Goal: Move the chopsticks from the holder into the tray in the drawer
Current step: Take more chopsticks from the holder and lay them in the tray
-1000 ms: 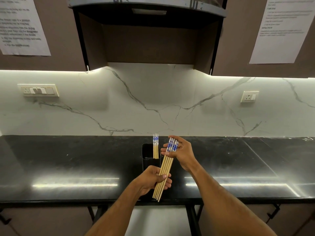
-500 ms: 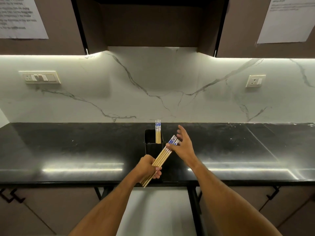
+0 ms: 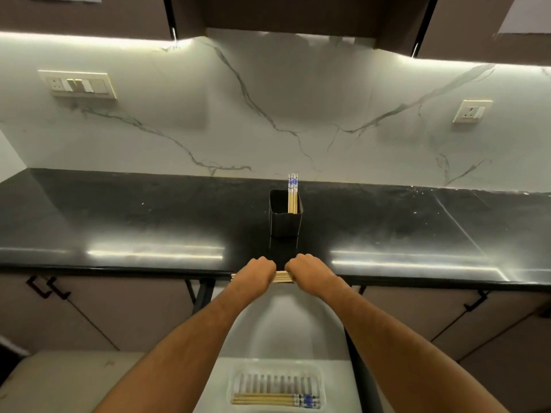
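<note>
Now both hands, the left hand [image 3: 258, 271] and right hand [image 3: 308, 272], grip a flat bunch of chopsticks [image 3: 282, 277] by the worktop's [image 3: 119, 222] front edge, level, likely to lay them in the tray [image 3: 275, 380] below.

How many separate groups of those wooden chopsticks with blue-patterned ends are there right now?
3. One bundle is held level by the left hand and right hand; some stand in the black holder; some lie in the white slotted tray. Single sticks overlap, so I can't count them.

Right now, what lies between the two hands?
In the head view, a short stretch of the chopstick bundle, gripped level by the left hand and right hand.
</note>
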Action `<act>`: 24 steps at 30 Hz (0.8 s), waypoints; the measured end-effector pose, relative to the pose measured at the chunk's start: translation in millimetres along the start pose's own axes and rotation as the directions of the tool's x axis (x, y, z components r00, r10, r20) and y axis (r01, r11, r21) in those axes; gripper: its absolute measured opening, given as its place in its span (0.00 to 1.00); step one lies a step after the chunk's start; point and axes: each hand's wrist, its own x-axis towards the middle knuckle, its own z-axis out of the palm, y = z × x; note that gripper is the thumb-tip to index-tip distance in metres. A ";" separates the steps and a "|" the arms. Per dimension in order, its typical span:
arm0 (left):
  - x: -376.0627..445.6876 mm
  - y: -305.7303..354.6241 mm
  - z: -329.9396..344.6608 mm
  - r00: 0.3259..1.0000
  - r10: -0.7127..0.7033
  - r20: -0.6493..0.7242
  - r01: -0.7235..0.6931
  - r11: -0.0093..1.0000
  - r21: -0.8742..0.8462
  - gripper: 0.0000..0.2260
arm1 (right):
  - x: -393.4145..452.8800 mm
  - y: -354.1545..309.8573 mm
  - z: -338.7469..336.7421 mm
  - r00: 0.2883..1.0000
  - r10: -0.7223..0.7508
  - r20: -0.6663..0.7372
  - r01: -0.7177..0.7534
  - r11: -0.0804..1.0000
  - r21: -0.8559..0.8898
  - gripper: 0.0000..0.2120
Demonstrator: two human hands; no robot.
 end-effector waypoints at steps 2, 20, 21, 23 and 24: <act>-3.8 -1.8 13.3 1.000 0.017 -0.005 -0.017 1.000 0.008 0.10 | -1.6 -5.5 13.0 0.999 0.029 0.036 -0.031 0.998 0.054 0.11; -43.1 -13.3 177.3 0.983 0.076 0.170 -0.059 0.993 -0.098 0.07 | -49.8 -31.6 176.9 0.966 0.114 0.234 -0.160 0.969 0.188 0.06; -46.0 -14.2 186.0 0.981 0.075 0.177 -0.058 0.993 -0.099 0.08 | -51.6 -33.4 186.2 0.963 0.113 0.245 -0.162 0.969 0.188 0.06; -51.4 -15.3 203.1 0.982 0.064 0.179 -0.047 0.994 -0.097 0.09 | -54.7 -36.3 203.4 0.962 0.107 0.252 -0.158 0.969 0.190 0.08; -53.6 -15.8 210.8 0.982 0.052 0.181 -0.035 0.995 -0.096 0.10 | -56.0 -37.4 211.0 0.962 0.104 0.253 -0.155 0.970 0.190 0.08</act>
